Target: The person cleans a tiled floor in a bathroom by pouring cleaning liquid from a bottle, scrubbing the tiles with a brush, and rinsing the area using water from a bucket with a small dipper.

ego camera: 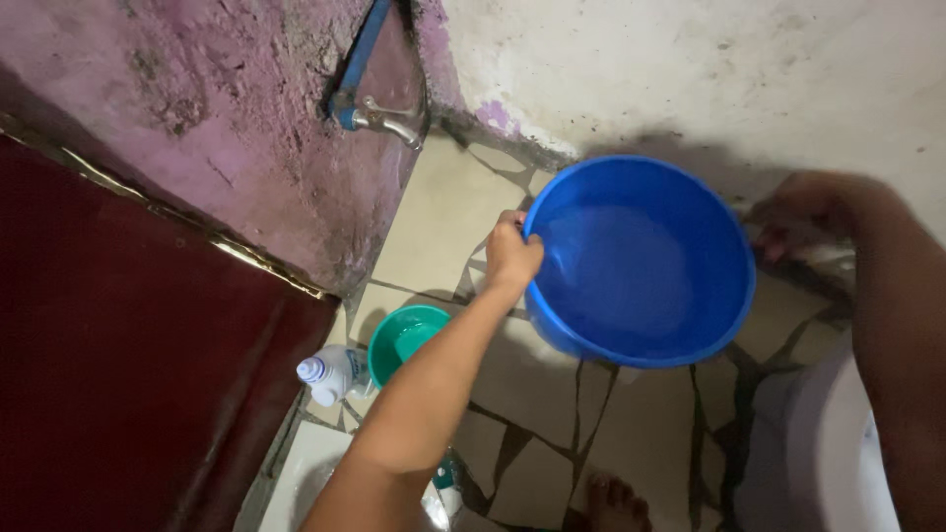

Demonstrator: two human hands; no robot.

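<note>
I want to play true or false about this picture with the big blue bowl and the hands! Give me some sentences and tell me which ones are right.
1. The left hand grips the rim of the blue basin. True.
2. The blue basin is red inside. False: it is blue all over.
3. A small green bowl sits on the tiled floor below the basin. True.
4. Water is pouring from the tap. False: no water is seen coming out.
5. The right hand is at the far side of the basin. True.
6. The white bottle stands on the wall. False: it is on the floor beside the green bowl.
</note>
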